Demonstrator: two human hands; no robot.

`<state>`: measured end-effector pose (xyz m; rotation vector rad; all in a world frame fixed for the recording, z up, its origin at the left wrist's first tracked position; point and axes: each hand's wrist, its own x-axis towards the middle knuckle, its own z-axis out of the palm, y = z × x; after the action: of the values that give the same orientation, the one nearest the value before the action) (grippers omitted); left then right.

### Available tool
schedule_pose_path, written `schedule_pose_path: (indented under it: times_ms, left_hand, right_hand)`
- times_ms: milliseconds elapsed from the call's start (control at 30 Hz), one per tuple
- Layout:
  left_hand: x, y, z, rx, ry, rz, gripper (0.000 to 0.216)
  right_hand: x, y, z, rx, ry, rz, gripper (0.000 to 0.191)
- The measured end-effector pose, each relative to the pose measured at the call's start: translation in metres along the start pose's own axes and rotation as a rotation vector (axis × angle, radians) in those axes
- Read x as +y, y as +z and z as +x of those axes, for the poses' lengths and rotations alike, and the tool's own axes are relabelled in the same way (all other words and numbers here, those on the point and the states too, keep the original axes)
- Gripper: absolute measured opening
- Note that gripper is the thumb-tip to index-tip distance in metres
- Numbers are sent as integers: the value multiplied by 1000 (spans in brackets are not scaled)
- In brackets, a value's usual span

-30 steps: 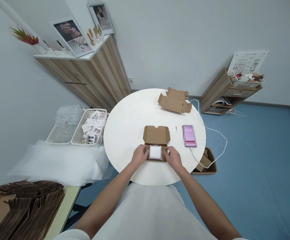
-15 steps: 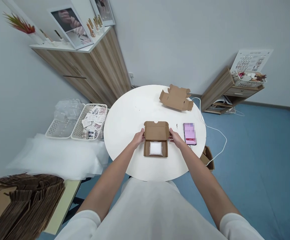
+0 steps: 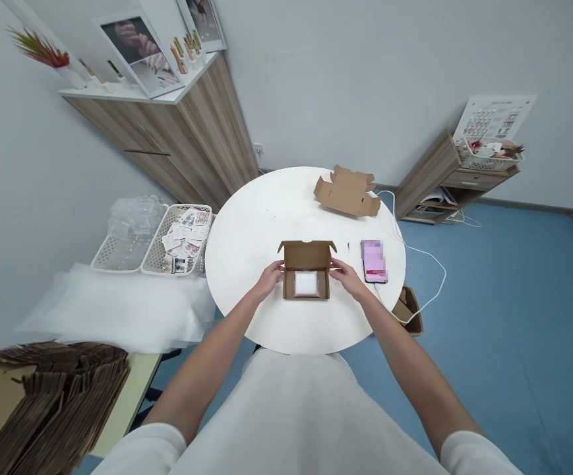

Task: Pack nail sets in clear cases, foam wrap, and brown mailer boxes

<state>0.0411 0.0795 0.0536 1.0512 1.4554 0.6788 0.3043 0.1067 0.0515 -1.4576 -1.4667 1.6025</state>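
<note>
A small brown cardboard box [image 3: 308,256] stands on the white round table [image 3: 246,231] with its lid raised and the lid's side flaps sticking out. Inside it lies a white padded packet [image 3: 306,283], its contents hidden. My left hand [image 3: 269,277] is at the box's left side, fingertips against the edge by the lid hinge. On the opposite side my right hand [image 3: 347,277] grips the matching edge, some fingers hidden behind the cardboard. Both hands have their fingers closed in on the box.
An unfolded cardboard box [image 3: 347,191] lies at the table's back right. A phone [image 3: 374,261] with a white cable [image 3: 427,254] rests at the right. Left of the table are a basket of cards [image 3: 185,241], white foam sheets [image 3: 118,307] and stacked flat cardboard [image 3: 63,402].
The lid has tilted up closer to upright and its side flaps now splay outward. The box has slid slightly away from me. Both hands stay at its sides.
</note>
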Motion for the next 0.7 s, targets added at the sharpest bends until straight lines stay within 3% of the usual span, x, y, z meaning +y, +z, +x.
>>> schedule_pose_path:
  times_ms: [200, 367, 500, 600, 700]
  left_hand:
    - [-12, -3, -24, -91, 29, 28, 50]
    - [-23, -6, -37, -102, -81, -41, 44]
    - [-24, -2, -44, -121, -167, 16, 52]
    - [-24, 6, -49, -86, -191, 102, 52]
    - [-29, 14, -52, -1, -187, 193, 56]
  right_hand:
    - [20, 3, -24, -39, -90, -145, 55]
    - [28, 2, -42, -135, -100, -226, 65]
    - [29, 3, -55, -198, -66, -184, 55]
    - [32, 7, -63, -128, 59, -73, 42]
    - [38, 15, -66, -7, 173, -70, 43]
